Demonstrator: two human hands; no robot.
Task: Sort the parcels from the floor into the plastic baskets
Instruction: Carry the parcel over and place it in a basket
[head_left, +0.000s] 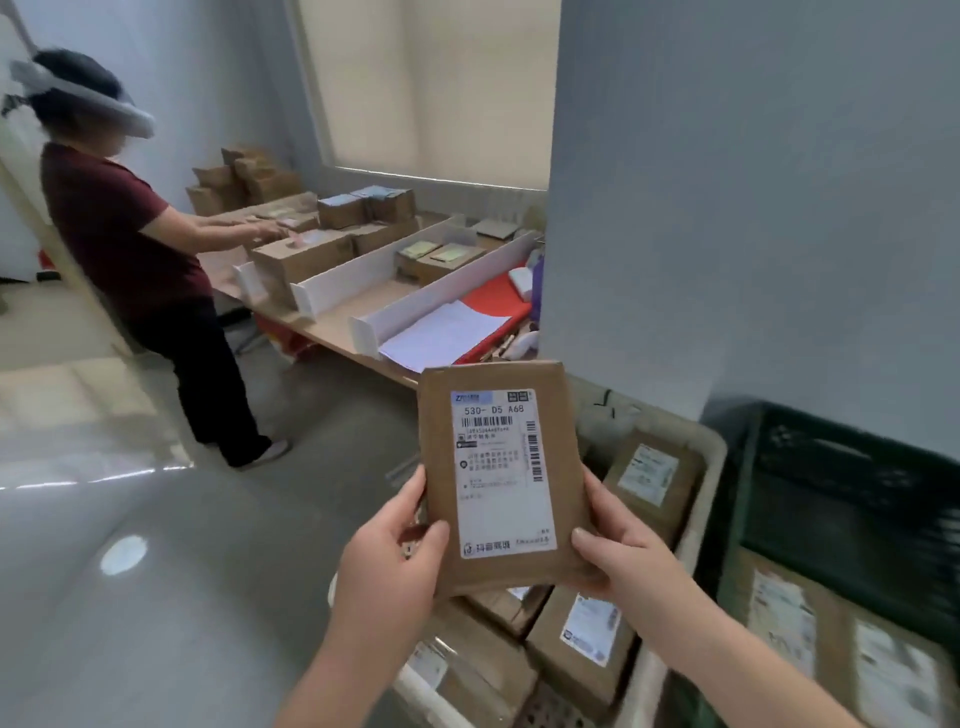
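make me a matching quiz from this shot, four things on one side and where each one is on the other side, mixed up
Things
1. labelled parcel
2. cream basket
3. dark green basket
4. red cloth

Places
A. spread on the table
B. far right of the view, parcels inside
C. gripped between the left hand and the right hand
D. just below the hands, parcels inside

Pairs: 1-C, 2-D, 3-B, 4-A

Soft daylight through the blinded window (431, 88), floor glare (123, 555) lower left, edges blurred and warped.
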